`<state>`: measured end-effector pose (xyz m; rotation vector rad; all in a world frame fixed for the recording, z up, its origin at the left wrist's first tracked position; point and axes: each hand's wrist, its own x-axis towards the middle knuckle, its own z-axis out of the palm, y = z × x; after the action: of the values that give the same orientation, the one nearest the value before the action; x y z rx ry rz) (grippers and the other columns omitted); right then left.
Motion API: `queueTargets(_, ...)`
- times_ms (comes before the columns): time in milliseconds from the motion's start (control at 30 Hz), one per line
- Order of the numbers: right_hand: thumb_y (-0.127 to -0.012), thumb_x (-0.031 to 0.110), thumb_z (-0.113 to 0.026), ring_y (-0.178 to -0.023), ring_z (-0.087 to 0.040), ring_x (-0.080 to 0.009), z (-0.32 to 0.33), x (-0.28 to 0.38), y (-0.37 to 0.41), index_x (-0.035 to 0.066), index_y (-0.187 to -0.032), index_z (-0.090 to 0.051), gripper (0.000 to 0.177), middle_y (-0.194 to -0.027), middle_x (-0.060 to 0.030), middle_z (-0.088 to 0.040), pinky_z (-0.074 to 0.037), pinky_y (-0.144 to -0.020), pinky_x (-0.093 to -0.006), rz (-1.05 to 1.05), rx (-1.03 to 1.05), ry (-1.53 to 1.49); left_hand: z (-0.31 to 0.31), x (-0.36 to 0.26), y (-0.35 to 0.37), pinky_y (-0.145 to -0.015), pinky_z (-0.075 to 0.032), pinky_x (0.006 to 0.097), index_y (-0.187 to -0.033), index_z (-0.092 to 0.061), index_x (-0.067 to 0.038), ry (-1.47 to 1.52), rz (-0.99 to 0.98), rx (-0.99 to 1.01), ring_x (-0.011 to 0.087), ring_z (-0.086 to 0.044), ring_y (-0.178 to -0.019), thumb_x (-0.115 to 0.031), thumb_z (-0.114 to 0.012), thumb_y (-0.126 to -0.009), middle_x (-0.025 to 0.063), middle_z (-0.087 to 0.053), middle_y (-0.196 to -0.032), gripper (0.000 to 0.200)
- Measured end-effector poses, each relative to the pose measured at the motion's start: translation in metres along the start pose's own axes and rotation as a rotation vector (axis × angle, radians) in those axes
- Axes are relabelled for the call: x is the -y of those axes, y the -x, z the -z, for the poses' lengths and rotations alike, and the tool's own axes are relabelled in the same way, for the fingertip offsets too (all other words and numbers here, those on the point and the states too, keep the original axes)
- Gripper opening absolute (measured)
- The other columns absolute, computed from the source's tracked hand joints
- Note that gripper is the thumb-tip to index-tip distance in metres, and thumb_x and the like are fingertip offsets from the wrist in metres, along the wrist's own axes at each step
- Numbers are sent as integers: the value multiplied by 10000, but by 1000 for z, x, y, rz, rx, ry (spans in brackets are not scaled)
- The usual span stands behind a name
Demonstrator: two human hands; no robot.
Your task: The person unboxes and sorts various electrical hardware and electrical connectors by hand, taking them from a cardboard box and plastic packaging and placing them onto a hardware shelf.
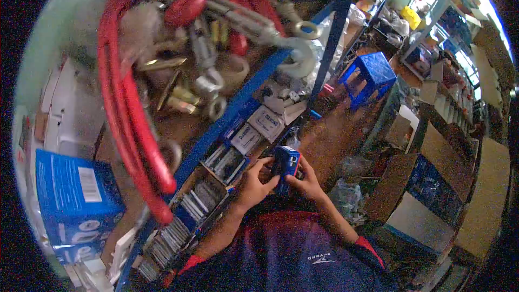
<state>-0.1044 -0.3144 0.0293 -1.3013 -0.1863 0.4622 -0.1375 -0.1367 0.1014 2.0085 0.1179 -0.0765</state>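
Note:
A small blue box (285, 157) with white print on its side is held up in front of my chest. My left hand (258, 183) grips its left side, thumb and fingers closed on it. On the other side, my right hand (306, 179) is closed on the box's lower right edge. Just left of my hands is a shelf row with white printed boxes (246, 139) and an open carton of metal pieces (224, 163). The underside of the blue box is hidden.
Red-handled tools (130, 103) and metal turnbuckles (238, 16) lie on the upper shelf, behind a blue frame bar (216, 121). A blue plastic stool (373, 73) stands ahead. Open cardboard boxes (421, 221) are to the right, and a large blue box (75, 200) is at the left.

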Motion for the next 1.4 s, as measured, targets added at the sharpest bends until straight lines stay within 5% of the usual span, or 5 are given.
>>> queueTargets(267,-590,59,-816,-1129,-455,-159,-72,-21,37,25,-1309,-374,845,-1230,-61,-489,-356,-976,-313,-98,193,-109,44,13,107,-856,-443,326,-1095,-527,-5,86,-10,-224,258,-561,-978,-98,-705,-712,127,-536,-1027,432)
queueTargets(733,-581,38,-823,-1087,-465,-125,-247,-74,187,56,-1303,-380,848,-1194,-2,-507,-373,-946,-288,-263,395,-93,134,75,344,-911,-411,357,-1080,-560,-40,-96,-17,-320,282,-520,-1061,-143,-762,-652,122,-541,-1099,484)
queueTargets(967,-643,50,-792,-993,-531,-113,-271,-57,204,23,-1164,-543,578,-1065,-17,-606,-407,-916,-298,-226,600,306,144,77,395,-893,-420,388,-1133,-529,-60,-310,-20,-446,294,-527,-1051,-257,-739,-675,127,-554,-1094,541)
queueTargets(1167,-672,184,-792,-985,-548,-118,-287,-28,215,23,-1090,-602,486,-1043,-49,-638,-438,-882,-298,-33,831,610,138,105,417,-866,-440,383,-1146,-507,-21,62,-16,-283,314,-578,-965,-298,-732,-677,182,-565,-1096,590)
queueTargets(1400,-747,172,-734,-950,-555,-120,-278,-54,236,21,-1102,-589,412,-1019,-54,-626,-467,-833,-300,-177,635,365,125,108,423,-880,-437,393,-1177,-493,-22,253,50,-345,278,-585,-972,-316,-730,-681,163,-588,-1079,623)
